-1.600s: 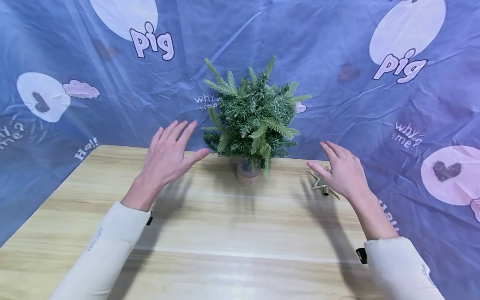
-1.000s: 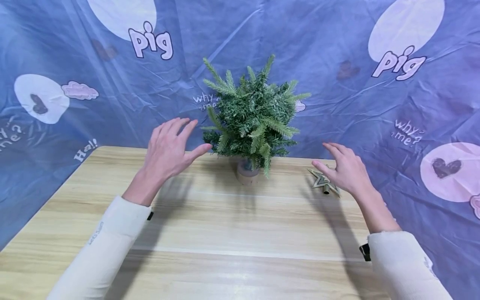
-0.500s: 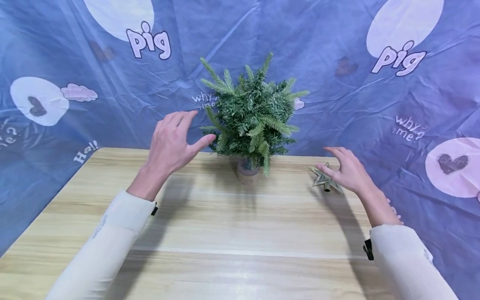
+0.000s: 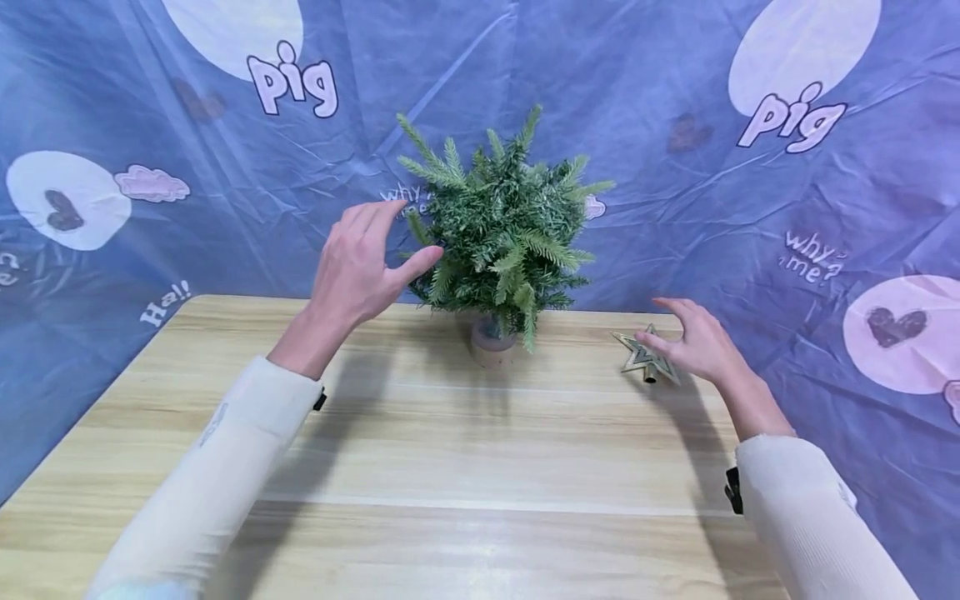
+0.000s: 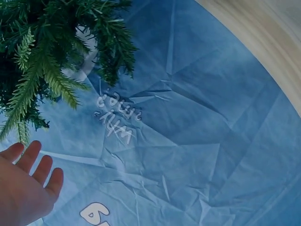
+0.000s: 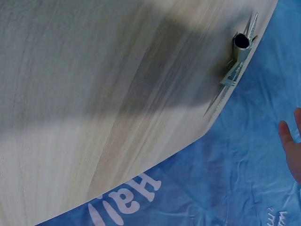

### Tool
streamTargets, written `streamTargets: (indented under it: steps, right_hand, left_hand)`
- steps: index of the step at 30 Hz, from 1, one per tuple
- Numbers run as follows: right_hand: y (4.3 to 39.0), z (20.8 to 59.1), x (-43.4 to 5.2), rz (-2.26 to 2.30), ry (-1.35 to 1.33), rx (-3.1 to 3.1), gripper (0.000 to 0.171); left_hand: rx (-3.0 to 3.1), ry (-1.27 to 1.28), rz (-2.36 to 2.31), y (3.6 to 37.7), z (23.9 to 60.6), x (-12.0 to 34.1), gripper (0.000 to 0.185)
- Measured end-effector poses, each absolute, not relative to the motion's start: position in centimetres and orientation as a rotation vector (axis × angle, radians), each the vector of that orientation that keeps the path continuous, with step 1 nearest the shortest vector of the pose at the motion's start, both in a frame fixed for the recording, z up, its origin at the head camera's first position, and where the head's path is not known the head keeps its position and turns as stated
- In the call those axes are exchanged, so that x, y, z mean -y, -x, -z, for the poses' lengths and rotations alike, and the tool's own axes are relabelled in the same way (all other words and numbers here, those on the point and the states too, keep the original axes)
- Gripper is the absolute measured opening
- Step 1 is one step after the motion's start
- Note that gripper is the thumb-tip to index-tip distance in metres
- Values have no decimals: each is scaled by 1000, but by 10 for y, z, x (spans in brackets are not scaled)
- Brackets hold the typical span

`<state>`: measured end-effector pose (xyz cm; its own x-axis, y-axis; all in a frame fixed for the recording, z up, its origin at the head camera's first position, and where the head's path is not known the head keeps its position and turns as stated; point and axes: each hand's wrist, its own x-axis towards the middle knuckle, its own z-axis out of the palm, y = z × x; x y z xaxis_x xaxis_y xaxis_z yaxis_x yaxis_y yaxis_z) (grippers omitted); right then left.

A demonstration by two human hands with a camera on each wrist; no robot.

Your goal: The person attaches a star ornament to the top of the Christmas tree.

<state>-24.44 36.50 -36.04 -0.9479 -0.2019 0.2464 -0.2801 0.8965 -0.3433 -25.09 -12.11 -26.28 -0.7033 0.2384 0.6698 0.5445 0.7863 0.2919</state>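
Observation:
A small green artificial fir tree [image 4: 498, 225] stands in a round pot [image 4: 492, 343] at the far middle of the wooden table [image 4: 450, 450]. My left hand [image 4: 360, 262] is raised just left of the tree with its fingers straight. Its thumb almost reaches the outer branches. In the left wrist view the fingertips [image 5: 33, 157] sit just below the branches [image 5: 42, 61]. A gold star topper [image 4: 645, 358] lies flat near the table's far right edge. My right hand [image 4: 693, 342] hovers over the star with loosely spread fingers and holds nothing. The right wrist view shows the star [image 6: 237, 59] apart from the fingers [image 6: 291, 143].
A blue printed cloth [image 4: 675, 208] hangs behind the table and drapes down on both sides. The table's right edge [image 6: 188, 141] runs close to the star. Both white sleeves [image 4: 217, 467] reach in from the near side.
My left hand has risen and moved right, closer to the tree's branches. My right hand has dropped and moved forward over the star.

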Motion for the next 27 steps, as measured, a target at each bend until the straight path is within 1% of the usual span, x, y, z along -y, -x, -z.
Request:
streamTargets:
  steps: [9,13,22,27]
  right_hand:
    - [255,358,-373,-595,-300,2920,81]
    - [254,358,-375,-626,-256,2946,85]
    - [251,363,-382,-657,-224,2964,85]
    - [250,369,-388,-645,-221,2990,88]
  left_hand:
    - [2234,752,653,257,252,110,80]
    - [2233,786,640,259,249,105,76]
    - [2188,846,629,262,244,96,74]
    - [2178,919,631,264,240,92,73]
